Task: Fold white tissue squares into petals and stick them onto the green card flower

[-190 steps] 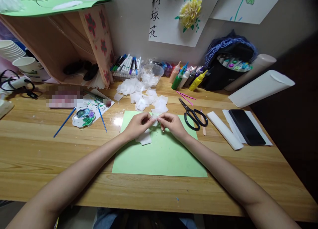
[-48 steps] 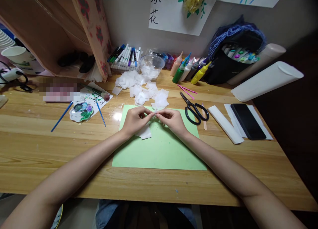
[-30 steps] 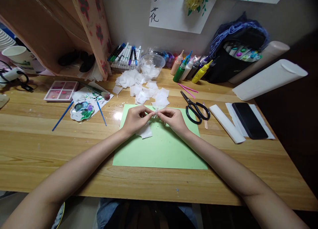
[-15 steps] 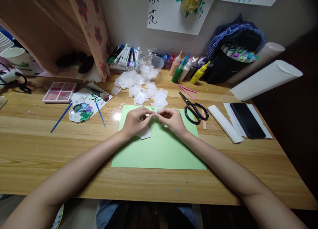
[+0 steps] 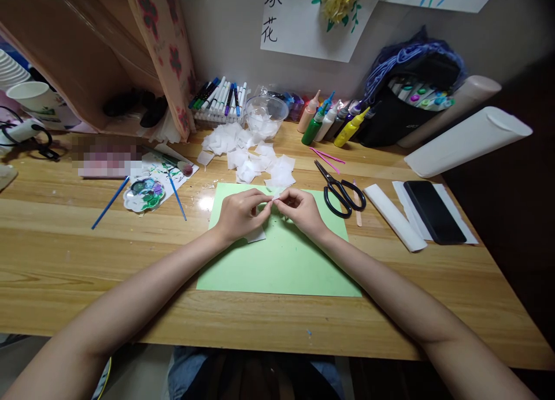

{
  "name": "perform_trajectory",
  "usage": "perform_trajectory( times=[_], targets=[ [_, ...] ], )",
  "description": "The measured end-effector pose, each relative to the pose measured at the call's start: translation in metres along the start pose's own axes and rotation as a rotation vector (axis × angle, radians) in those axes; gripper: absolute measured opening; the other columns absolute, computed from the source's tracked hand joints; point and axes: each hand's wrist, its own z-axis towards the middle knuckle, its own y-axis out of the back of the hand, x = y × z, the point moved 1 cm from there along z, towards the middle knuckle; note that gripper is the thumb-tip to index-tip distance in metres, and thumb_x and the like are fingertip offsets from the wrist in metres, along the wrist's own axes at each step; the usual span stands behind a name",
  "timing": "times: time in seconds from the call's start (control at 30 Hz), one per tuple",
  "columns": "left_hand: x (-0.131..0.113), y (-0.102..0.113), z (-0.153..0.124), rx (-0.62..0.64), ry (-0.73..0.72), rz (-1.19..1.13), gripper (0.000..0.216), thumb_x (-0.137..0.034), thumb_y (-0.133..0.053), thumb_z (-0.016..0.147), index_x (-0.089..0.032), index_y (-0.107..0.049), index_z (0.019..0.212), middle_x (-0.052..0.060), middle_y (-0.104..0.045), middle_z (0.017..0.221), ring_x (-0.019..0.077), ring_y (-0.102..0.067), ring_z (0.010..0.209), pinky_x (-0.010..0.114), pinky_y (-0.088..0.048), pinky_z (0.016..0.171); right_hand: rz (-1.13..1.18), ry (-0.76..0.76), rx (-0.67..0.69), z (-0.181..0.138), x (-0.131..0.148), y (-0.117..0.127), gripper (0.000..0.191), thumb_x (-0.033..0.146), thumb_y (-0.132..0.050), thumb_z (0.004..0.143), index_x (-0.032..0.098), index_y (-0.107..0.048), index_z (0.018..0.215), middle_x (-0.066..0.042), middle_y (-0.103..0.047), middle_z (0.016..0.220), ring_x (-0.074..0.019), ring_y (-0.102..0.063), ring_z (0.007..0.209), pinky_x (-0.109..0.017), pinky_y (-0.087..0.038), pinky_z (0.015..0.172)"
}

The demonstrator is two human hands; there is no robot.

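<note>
Over a light green sheet of paper point(image 5: 277, 267), my left hand point(image 5: 243, 215) and my right hand point(image 5: 300, 212) meet fingertip to fingertip. Both are closed in a pinch on a small piece of thin white paper point(image 5: 276, 195), mostly covered by the fingers. Beneath my left hand lies another white paper piece point(image 5: 256, 236), partly hidden. Just beyond the sheet is a loose heap of white paper squares point(image 5: 249, 154). More squares sit in a clear plastic bowl point(image 5: 266, 119) behind the heap.
Black-handled scissors point(image 5: 338, 189) lie right of my hands, touching the green sheet, beside a wooden stick point(image 5: 358, 215). Farther right are a folded white paper strip point(image 5: 394, 218) and a phone point(image 5: 434, 212). Paint bottles point(image 5: 327, 122) stand behind; a paint palette point(image 5: 144, 194) and brushes point(image 5: 110, 202) lie left.
The fingertips have shifted slightly, and a bit more of the pinched white paper shows above them. The whole view has moved a little; the other things stay in place.
</note>
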Motion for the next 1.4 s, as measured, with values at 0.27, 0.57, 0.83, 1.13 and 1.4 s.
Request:
perform_trajectory(
  times=[0.27, 0.57, 0.83, 1.13, 1.4],
  targets=[
    [-0.002, 0.003, 0.000, -0.073, -0.037, 0.012, 0.012, -0.023, -0.061, 0.080, -0.020, -0.070, 0.087, 0.000, -0.071, 0.081, 0.0057, -0.052, 0.050, 0.019, -0.040, 0.053, -0.011, 0.019, 0.030, 0.000, -0.001, 0.000, 0.023, 0.035, -0.068, 0.072, 0.016, -0.057, 0.066, 0.001, -0.056, 0.063, -0.0089, -0.046, 0.055, -0.023, -0.036, 0.052],
    [-0.002, 0.004, 0.003, -0.060, 0.110, 0.007, 0.010, -0.025, -0.059, 0.081, -0.018, -0.065, 0.076, -0.002, -0.066, 0.070, 0.0071, -0.051, 0.052, 0.020, -0.037, 0.053, -0.021, 0.035, 0.031, 0.000, -0.003, 0.001, 0.018, 0.027, -0.065, 0.073, 0.016, -0.053, 0.066, 0.003, -0.053, 0.062, -0.0089, -0.044, 0.055, -0.023, -0.035, 0.052],
    [0.002, 0.007, 0.008, -0.055, 0.268, -0.076, 0.011, -0.025, -0.058, 0.082, -0.017, -0.060, 0.075, -0.002, -0.061, 0.072, 0.0072, -0.049, 0.055, 0.021, -0.037, 0.055, -0.022, 0.018, -0.013, 0.001, -0.005, 0.002, 0.019, 0.029, -0.064, 0.075, 0.018, -0.050, 0.067, 0.003, -0.050, 0.062, -0.0086, -0.043, 0.054, -0.023, -0.035, 0.051],
    [0.014, 0.006, 0.012, -0.139, 0.515, -0.243, 0.014, -0.029, -0.058, 0.081, -0.016, -0.060, 0.076, -0.002, -0.061, 0.069, 0.0067, -0.049, 0.052, 0.020, -0.038, 0.053, -0.034, 0.008, -0.070, 0.003, -0.007, 0.004, 0.020, 0.030, -0.063, 0.075, 0.019, -0.049, 0.067, 0.003, -0.049, 0.062, -0.0088, -0.044, 0.053, -0.022, -0.036, 0.049],
    [0.034, 0.006, 0.012, -0.177, 0.679, -0.368, 0.031, -0.029, -0.052, 0.085, -0.018, -0.066, 0.111, 0.006, -0.069, 0.098, 0.0116, -0.063, 0.065, 0.027, -0.051, 0.069, 0.101, -0.046, -0.114, 0.029, -0.014, 0.029, 0.039, 0.041, -0.064, 0.075, 0.019, -0.056, 0.107, -0.007, -0.064, 0.101, -0.0138, -0.061, 0.073, -0.026, -0.050, 0.057]
  ],
)
